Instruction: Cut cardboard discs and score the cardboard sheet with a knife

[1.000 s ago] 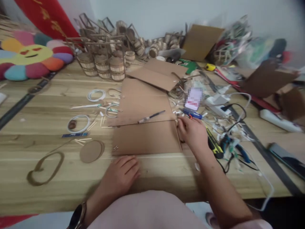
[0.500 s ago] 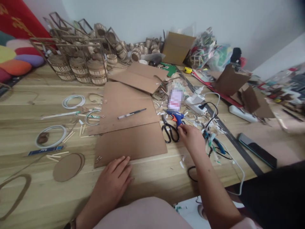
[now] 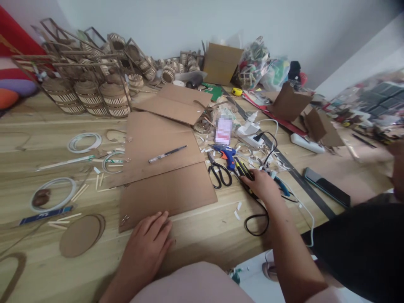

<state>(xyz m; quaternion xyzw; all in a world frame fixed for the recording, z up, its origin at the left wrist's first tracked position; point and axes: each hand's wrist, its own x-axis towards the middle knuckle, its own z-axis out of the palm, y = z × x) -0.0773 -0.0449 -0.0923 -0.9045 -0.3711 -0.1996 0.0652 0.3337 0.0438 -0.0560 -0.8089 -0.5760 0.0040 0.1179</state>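
My left hand [image 3: 148, 242] lies flat, fingers spread, at the front edge of a brown cardboard sheet [image 3: 167, 193]. A pen [image 3: 168, 154] rests on the cardboard behind it. To the right, my right hand [image 3: 260, 183] has its fingers bent around a black and yellow tool [image 3: 243, 168], probably a cutter; its lower part is hidden by the fingers. Just left of that hand are a blue glue gun [image 3: 227, 156] and black-handled scissors [image 3: 221, 173]. Blue-handled pliers [image 3: 281, 186] lie to its right, partly behind the hand.
Small barrel-shaped baskets [image 3: 91, 94] stand at the back left. Tape rolls [image 3: 84, 143] and cardboard discs [image 3: 80, 235] lie on the left. A phone [image 3: 223, 130], a power strip [image 3: 251, 136] and a dark metal ruler [image 3: 303, 185] are on the right. Another person's dark clothing shows at the right edge.
My right hand has moved from the glue gun's handle to the right, onto the black and yellow tool. My left hand stays on the cardboard edge. The view has shifted to the right.
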